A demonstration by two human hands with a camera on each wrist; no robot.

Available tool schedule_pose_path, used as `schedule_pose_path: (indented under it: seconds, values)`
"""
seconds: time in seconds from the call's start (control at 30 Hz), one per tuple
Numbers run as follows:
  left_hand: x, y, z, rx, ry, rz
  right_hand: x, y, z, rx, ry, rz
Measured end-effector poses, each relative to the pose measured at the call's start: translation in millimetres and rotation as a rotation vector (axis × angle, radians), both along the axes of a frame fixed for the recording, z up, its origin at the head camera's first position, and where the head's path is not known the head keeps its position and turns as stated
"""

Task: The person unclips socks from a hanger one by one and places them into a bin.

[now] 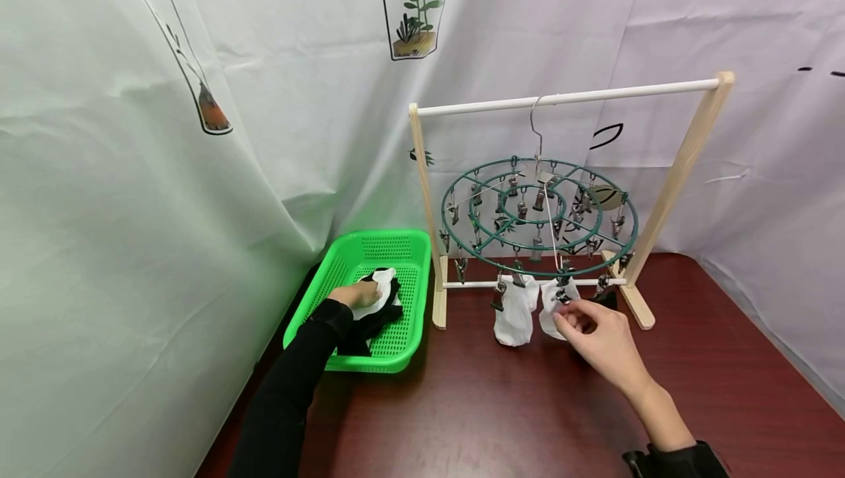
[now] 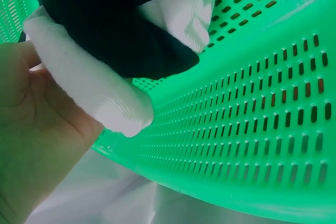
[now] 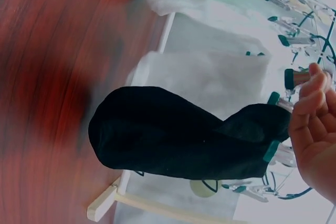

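In the green basket (image 1: 420,317), my left hand (image 1: 356,293) grips a white sock (image 2: 89,74) among black and white socks; its fingertips are hidden by the cloth. On the right, my right hand (image 1: 607,342) pinches a metal clip (image 3: 298,79) at the near edge of the round green hanger (image 1: 449,232). Close to that hand a black sock (image 3: 157,135) hangs from clips with green tips. Two white socks hang beside it, one at the left (image 1: 515,317) and one partly behind my fingertips (image 1: 549,313).
A wooden stand (image 1: 680,163) with a white top rod (image 1: 475,108) carries the hanger by its hook. Several unused clips (image 1: 461,270) dangle from its rings. The dark red table (image 1: 488,419) lies beneath, and a white printed curtain (image 1: 264,82) surrounds it.
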State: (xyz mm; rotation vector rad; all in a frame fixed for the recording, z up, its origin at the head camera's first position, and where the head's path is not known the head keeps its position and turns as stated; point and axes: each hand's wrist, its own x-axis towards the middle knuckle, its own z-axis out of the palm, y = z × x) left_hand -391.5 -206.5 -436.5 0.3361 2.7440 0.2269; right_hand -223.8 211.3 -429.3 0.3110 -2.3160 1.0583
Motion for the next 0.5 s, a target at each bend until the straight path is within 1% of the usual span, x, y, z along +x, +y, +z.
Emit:
schedule_pose_path:
  seconds: [0.07,0.13,0.23,0.3,0.33,0.37,0.4,0.47,0.5]
  values:
    - [2.1,-1.6,0.3,-0.005,0.005,-0.002,-0.2,-2.4,-0.8,0.003,0.029,0.042]
    - [3.2,-3.1,0.2,-0.008,0.008,-0.002,0.0,-7.5,-1.8,0.016,0.036,0.093]
    - [3.8,-4.7,-0.7,-0.003,0.014,-0.006,1.3,-20.7,-4.1,0.027,0.003,0.170]
    - [4.6,-5.0,-0.5,-0.001,0.024,-0.017,0.7,-30.0,-6.0,0.033,0.000,0.181]
    - [4.5,-5.2,-0.3,0.003,0.017,-0.011,0.2,-34.4,-6.6,0.028,0.006,0.170]
    - [0.8,-6.7,-3.3,0.002,0.015,-0.017,-0.7,-38.3,-6.8,0.016,0.016,0.150]
    - [-0.4,-7.8,-5.2,0.000,0.031,-0.037,-2.3,-41.2,-6.7,0.000,0.032,0.126]
    - [-22.6,-18.8,-26.2,-0.010,0.065,-0.087,-7.1,-46.4,-6.0,-0.013,0.082,0.061]
    - [-36.1,-24.9,-38.5,-0.007,0.056,-0.088,-9.9,-48.6,-5.3,-0.016,0.095,0.030]
